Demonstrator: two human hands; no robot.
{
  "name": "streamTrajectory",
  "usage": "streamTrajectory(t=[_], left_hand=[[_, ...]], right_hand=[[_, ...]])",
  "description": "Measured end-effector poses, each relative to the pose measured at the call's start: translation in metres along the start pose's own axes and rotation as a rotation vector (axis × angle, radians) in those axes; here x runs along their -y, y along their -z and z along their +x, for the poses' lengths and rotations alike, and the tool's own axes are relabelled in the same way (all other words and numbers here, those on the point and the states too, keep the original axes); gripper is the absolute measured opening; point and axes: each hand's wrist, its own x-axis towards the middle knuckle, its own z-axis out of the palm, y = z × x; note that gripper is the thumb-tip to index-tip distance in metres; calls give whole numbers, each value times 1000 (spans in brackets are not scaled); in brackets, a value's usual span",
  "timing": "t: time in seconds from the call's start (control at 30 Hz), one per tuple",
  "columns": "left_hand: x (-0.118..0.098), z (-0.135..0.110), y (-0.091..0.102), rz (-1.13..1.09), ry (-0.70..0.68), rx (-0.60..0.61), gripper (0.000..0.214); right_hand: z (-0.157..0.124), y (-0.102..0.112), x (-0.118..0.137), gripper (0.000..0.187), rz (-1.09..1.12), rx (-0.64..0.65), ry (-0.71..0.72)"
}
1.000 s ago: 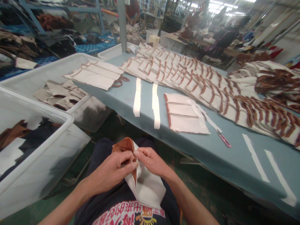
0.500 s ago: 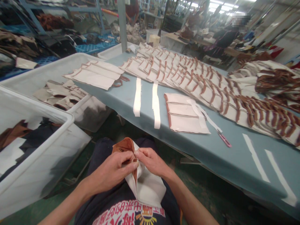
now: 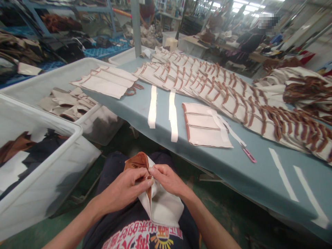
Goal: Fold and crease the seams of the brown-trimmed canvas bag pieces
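Note:
A cream fabric piece with brown trim (image 3: 162,205) lies in my lap. My left hand (image 3: 124,188) and my right hand (image 3: 167,178) meet at its upper edge, and the fingers of both are pinched together on the fabric next to the brown part (image 3: 136,160). Just ahead, on the blue table (image 3: 259,176), sits a small stack of flat cream pieces (image 3: 204,126) with a white strip across it. A pink-handled cutter (image 3: 247,154) lies to the right of that stack.
Long overlapping rows of cream pieces with brown straps (image 3: 233,97) cover the far side of the table. Two white strips (image 3: 162,110) lie near its front edge. White bins (image 3: 38,166) holding fabric stand at my left. A person (image 3: 249,38) works in the background.

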Motion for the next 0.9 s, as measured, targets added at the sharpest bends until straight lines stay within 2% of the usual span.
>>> streamTrajectory(t=[0.9], left_hand=[[19,1,-12,-150,41,8,48]], right_hand=[[-1,-8,-25,78,77,-1,-49]])
